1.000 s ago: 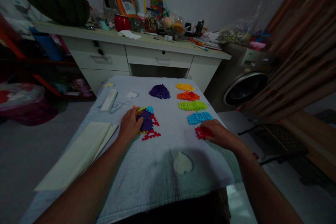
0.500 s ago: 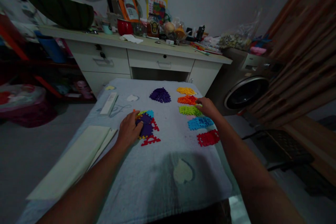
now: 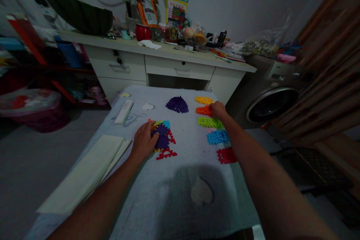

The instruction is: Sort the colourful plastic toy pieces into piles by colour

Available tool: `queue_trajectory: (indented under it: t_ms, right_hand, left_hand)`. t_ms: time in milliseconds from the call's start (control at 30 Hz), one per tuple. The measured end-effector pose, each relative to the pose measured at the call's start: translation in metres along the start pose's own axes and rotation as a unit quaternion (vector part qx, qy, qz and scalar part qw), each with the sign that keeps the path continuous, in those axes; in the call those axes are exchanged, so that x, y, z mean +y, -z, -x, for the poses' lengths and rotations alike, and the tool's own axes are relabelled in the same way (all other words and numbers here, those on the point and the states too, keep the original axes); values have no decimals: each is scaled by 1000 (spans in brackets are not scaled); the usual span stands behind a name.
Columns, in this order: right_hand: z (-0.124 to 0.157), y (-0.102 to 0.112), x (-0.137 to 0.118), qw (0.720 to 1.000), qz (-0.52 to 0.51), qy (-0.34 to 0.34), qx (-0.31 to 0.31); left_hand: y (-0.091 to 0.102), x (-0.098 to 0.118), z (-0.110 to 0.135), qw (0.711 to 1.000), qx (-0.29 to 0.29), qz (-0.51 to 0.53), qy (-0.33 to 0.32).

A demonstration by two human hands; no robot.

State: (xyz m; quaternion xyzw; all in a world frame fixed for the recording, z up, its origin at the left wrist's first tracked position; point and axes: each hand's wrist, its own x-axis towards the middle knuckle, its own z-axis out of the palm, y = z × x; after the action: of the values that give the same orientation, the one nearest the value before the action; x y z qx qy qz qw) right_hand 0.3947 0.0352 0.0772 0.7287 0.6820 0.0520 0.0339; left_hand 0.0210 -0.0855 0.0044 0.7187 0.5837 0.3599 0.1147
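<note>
In the head view my left hand [image 3: 144, 138] grips the left side of a group of interlocking toothed puzzle pieces [image 3: 162, 140], mostly purple, with yellow, red, green and blue edges. Its thumb lies on top; some fingers are hidden. A red arched piece [image 3: 167, 153] lies at the near end. My right hand [image 3: 219, 110] is at the orange pile [image 3: 203, 110], fingertips pinched on what looks like a small red puzzle piece [image 3: 210, 108]. Around it lie yellow [image 3: 204, 100], green [image 3: 209, 122], blue [image 3: 218, 137] and red [image 3: 226, 155] piles. A purple heap [image 3: 177, 104] is at the far middle.
A pale cloth with heart shapes covers the table [image 3: 194, 180]. At left lie a folded cream sheet [image 3: 87, 172] and a narrow white box [image 3: 123, 113]. Beyond stands a cluttered white desk [image 3: 165, 63], with a washing machine [image 3: 270, 93] to its right.
The view has shifted, so the scene sits slightly further right and lower. My right hand stays by the orange pile, its fingertips a little further over it. My left hand keeps its hold.
</note>
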Motion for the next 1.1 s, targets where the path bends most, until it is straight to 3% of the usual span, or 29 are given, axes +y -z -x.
queue_trajectory:
  t_ms: [167, 367, 433, 533, 733, 933, 1100]
  right_hand:
    - [10, 3, 4, 997, -19, 22, 66]
    - [50, 36, 5, 977, -96, 97, 164]
    - [74, 47, 0, 971, -129, 150, 136]
    - [115, 56, -9, 960, -168, 219, 43]
    - [177, 42, -22, 951, -120, 277, -60]
    - [211, 30, -34, 957, -24, 263, -122]
    - [216, 44, -57, 954, -68, 266, -124]
  left_hand:
    - [0, 0, 0, 1000, -1, 3, 4]
    - [-1, -2, 0, 1000, 4, 5, 1]
    - [-2, -2, 0, 1000, 7, 8, 5]
    - [-3, -2, -1, 1000, 9, 12, 12]
    - [-3, -2, -1, 1000, 16, 25, 4]
    - [-1, -3, -2, 998, 27, 64, -9]
    - [1, -1, -2, 995, 34, 91, 0]
